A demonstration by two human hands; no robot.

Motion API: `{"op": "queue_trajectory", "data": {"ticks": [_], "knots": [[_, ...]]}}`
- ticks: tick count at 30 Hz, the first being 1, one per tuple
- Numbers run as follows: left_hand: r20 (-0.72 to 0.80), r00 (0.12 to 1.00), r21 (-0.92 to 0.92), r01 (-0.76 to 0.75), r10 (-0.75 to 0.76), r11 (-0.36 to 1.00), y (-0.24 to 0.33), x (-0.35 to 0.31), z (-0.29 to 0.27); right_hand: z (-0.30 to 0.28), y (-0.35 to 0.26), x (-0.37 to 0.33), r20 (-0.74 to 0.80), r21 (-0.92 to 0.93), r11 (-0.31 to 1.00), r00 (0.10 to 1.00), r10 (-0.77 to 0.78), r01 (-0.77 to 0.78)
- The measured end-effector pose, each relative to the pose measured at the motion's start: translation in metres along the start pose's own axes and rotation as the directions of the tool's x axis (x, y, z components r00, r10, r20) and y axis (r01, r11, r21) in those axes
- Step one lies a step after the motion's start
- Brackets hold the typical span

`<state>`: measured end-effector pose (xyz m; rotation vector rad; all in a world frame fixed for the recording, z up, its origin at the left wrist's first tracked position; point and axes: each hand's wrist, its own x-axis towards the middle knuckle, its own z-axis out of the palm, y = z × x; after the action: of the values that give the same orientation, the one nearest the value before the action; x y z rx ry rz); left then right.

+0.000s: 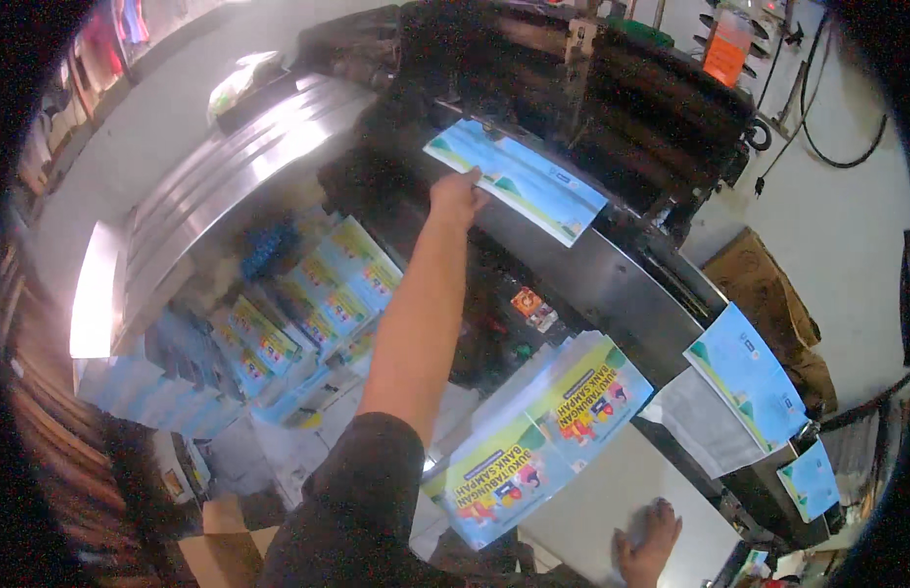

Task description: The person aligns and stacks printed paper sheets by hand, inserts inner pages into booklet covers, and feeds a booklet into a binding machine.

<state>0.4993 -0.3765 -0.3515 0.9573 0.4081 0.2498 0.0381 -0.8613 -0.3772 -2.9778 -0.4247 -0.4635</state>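
Dark machine [661, 108] on the far side; light-blue printed sheet [533, 181] at its near edge, left hand [458, 199] on it.
Pale metal tabletop [617, 470] at near right. Printed stacks [328, 284] at left; a yellow-and-blue sheet stack [543, 451] near centre, beside the tabletop. The light-blue sheet lies far centre, well apart from that near stack. Left hand: thumb and fingers pinch the sheet's near edge, toward its left end. Right hand [651, 544]: on the tabletop, fingers loosely extended, thumb spread away.
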Motion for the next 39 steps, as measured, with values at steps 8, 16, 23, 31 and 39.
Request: {"op": "queue_trajectory", "data": {"ticks": [8,16,23,31,39], "knots": [[-0.037,0.999,-0.067,-0.011,0.008,0.998,0.003,-0.095,-0.029,0.013,0.019,-0.024,0.198,0.123,0.973,0.966,0.168,-0.194],[0.036,0.778,0.248,-0.615,0.628,0.748,0.113,-0.278,-0.064,0.023,0.035,-0.040,0.085,0.191,0.964,0.982,0.170,-0.183],[0.169,0.763,0.025,-0.637,0.624,0.771,0.134,-0.456,0.016,-0.117,-0.022,0.038,-0.191,0.796,0.596,0.978,0.085,0.104],[0.557,0.811,0.368,-0.435,0.179,0.822,-0.063,-0.595,0.051,-0.143,0.003,-0.013,0.160,0.963,0.195,0.976,0.145,-0.187],[0.484,0.870,0.567,-0.395,0.095,0.722,-0.183,-0.630,-0.004,-0.046,0.109,-0.093,0.381,0.574,0.756,0.920,0.092,-0.313]]}}
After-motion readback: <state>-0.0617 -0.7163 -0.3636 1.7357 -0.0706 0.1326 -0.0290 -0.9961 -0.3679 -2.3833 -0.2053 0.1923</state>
